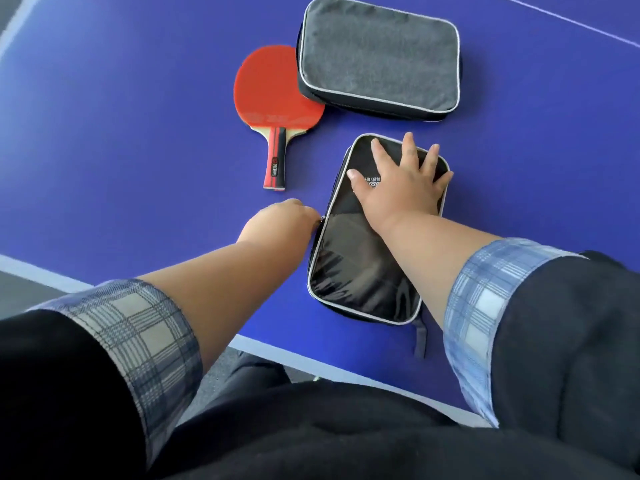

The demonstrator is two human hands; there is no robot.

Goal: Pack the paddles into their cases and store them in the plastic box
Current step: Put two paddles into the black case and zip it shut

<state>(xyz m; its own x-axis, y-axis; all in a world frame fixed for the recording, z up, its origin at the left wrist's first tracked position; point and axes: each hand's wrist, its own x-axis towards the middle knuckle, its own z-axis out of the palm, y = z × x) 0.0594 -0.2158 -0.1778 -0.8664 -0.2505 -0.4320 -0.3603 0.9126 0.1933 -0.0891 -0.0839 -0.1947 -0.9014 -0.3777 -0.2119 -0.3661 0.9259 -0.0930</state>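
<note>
A black paddle case [360,271] with grey piping lies on the blue table near its front edge. My right hand [401,181] presses flat on the case's far half, fingers spread. My left hand [277,223] is curled at the case's left edge and pinches the zipper pull there. A red paddle [273,98] with a red and black handle lies loose on the table to the left. Beyond it sits a grey case [379,57], its edge overlapping the paddle's blade. What the black case holds is hidden.
The blue table [121,150] has a white line along its front edge and another at the far right. Dark floor shows at the lower left. No plastic box is in view.
</note>
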